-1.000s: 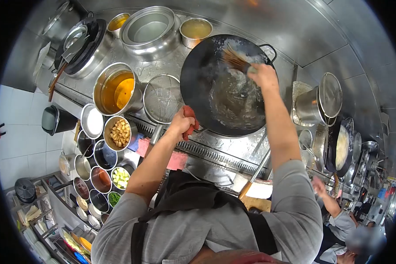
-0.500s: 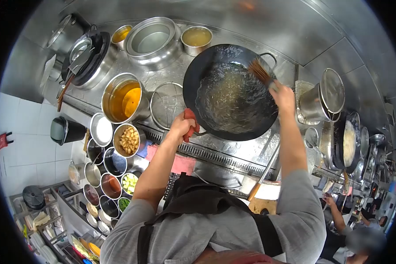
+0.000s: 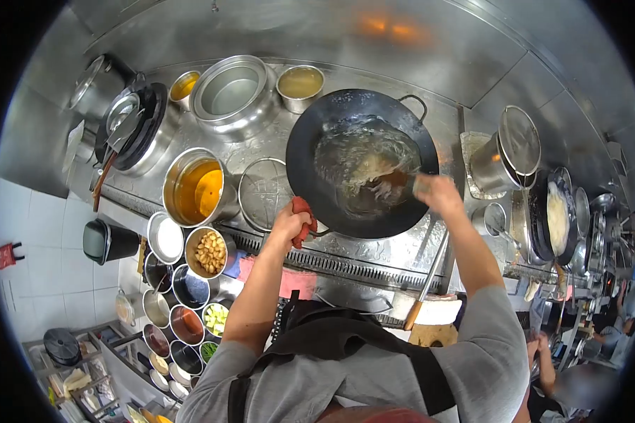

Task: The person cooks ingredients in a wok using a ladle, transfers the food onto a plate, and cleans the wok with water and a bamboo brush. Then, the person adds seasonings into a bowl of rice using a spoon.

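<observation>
A large black wok (image 3: 305,151) with swirling water (image 3: 353,149) in it sits on the steel stove. My left hand (image 3: 286,225) is closed around a folded red cloth (image 3: 303,217), pressed at the wok's near-left handle (image 3: 322,233). Over the wok's right side, my right hand (image 3: 437,194) grips a bamboo wok brush (image 3: 399,180). The bristles are down in the water and smeared by motion. A round wire strainer (image 3: 261,185) lies just left of the wok.
Left of the strainer stands a pot of orange oil (image 3: 196,190). Several ingredient tins, one with browned cubes (image 3: 209,252), crowd the near left. A ladle (image 3: 427,285) lies at the near right, and a strainer on a pot (image 3: 519,141) stands right. Another person (image 3: 543,363) is at lower right.
The brush in my right hand has swept from the wok's far right edge down toward its near side, stirring the water. My left hand keeps its hold on the cloth. The view has shifted slightly.
</observation>
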Demonstrator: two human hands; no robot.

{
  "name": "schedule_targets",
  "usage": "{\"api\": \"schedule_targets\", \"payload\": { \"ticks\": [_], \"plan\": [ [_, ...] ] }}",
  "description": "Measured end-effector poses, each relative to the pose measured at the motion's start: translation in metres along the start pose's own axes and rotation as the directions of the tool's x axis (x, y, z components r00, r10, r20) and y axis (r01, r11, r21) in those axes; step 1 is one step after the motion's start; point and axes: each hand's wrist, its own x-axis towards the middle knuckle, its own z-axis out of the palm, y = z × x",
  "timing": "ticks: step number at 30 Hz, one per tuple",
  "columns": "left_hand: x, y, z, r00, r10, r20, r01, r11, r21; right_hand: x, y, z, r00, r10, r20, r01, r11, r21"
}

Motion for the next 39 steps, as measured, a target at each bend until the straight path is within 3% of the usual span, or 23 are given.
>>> {"api": "schedule_targets", "payload": {
  "ticks": [4,7,8,10,11,12,14,16,18,21,22,24,26,28,29,31,32,34,35,37,38,39],
  "plan": [
    [-0.006,0.005,0.002,0.999,-0.014,-0.050,0.014,1.000,0.004,0.077,-0.016,0.007,0.912,-0.004,-0.410,-0.021,0.998,-0.057],
    [-0.011,0.010,0.003,1.000,-0.017,-0.014,0.017,1.000,0.025,0.100,-0.047,0.008,0.844,0.079,-0.531,-0.038,0.995,0.088],
    [-0.010,0.011,0.002,0.999,-0.029,-0.013,0.029,0.999,0.017,0.103,-0.043,0.005,0.839,0.081,-0.538,-0.041,0.995,0.086],
    [-0.011,0.011,0.002,0.999,-0.050,-0.010,0.050,0.999,0.009,0.098,-0.031,0.002,0.838,0.237,-0.491,-0.200,0.971,0.129],
    [-0.010,0.012,0.000,0.999,-0.033,-0.018,0.033,0.999,-0.005,0.088,-0.020,-0.004,0.811,0.221,-0.541,-0.177,0.975,0.134],
    [-0.009,0.012,0.000,1.000,-0.018,-0.025,0.017,1.000,-0.023,0.072,-0.014,-0.005,0.772,0.343,-0.535,-0.302,0.939,0.165],
    [-0.006,0.009,0.000,0.998,0.007,-0.066,-0.009,1.000,-0.029,0.050,-0.006,-0.008,0.682,0.446,-0.579,-0.400,0.891,0.215],
    [-0.006,0.014,0.002,0.993,0.037,-0.113,-0.040,0.999,-0.030,0.035,-0.014,-0.013,0.685,0.376,-0.624,-0.333,0.923,0.191],
    [-0.014,0.026,0.001,0.998,-0.061,-0.013,0.061,0.998,0.000,0.038,-0.026,-0.013,0.685,0.305,-0.661,-0.254,0.951,0.176],
    [-0.012,0.021,0.000,0.997,-0.053,-0.051,0.055,0.998,0.037,0.063,-0.026,-0.003,0.771,0.142,-0.620,-0.091,0.989,0.113],
    [-0.012,0.019,0.003,0.997,-0.056,-0.053,0.058,0.998,0.040,0.068,-0.020,-0.005,0.772,0.146,-0.618,-0.093,0.989,0.117],
    [-0.014,0.020,0.003,0.997,-0.024,-0.068,0.026,0.999,0.021,0.071,-0.011,-0.003,0.784,0.252,-0.568,-0.253,0.964,0.078],
    [-0.012,0.017,0.000,0.999,-0.021,-0.050,0.022,1.000,0.019,0.053,-0.024,-0.005,0.711,0.352,-0.609,-0.409,0.911,0.050],
    [-0.013,0.014,0.000,0.999,-0.018,-0.032,0.018,1.000,-0.001,0.026,-0.020,0.006,0.526,0.504,-0.685,-0.472,0.843,0.257],
    [-0.013,0.014,0.001,1.000,-0.004,-0.017,0.004,1.000,-0.009,0.011,-0.019,0.010,0.531,0.496,-0.687,-0.468,0.847,0.250],
    [-0.005,0.003,0.000,0.999,0.038,-0.038,-0.038,0.999,0.008,-0.014,-0.018,0.018,0.672,0.386,-0.632,-0.246,0.921,0.301],
    [-0.009,0.008,0.002,0.998,0.034,-0.050,-0.034,0.999,0.001,-0.020,-0.021,0.015,0.682,0.378,-0.626,-0.239,0.924,0.298],
    [-0.017,0.017,0.005,0.999,0.000,-0.044,0.001,1.000,0.023,-0.032,-0.026,0.003,0.892,0.297,-0.341,-0.202,0.936,0.287],
    [-0.014,0.013,0.003,0.999,0.014,-0.037,-0.014,1.000,0.020,-0.027,-0.025,-0.004,0.947,0.214,-0.239,-0.183,0.972,0.146],
    [-0.012,0.014,-0.001,1.000,-0.015,-0.022,0.016,0.999,0.050,0.001,-0.018,-0.006,0.959,0.140,-0.248,-0.138,0.990,0.025],
    [-0.012,0.017,0.000,0.999,-0.034,0.001,0.034,0.997,0.072,0.028,-0.008,0.011,0.921,0.073,-0.383,-0.081,0.997,-0.004],
    [-0.014,0.022,0.000,0.999,-0.054,-0.002,0.054,0.992,0.111,0.050,-0.035,0.004,0.927,0.133,-0.351,-0.169,0.983,-0.077]
  ]
}}
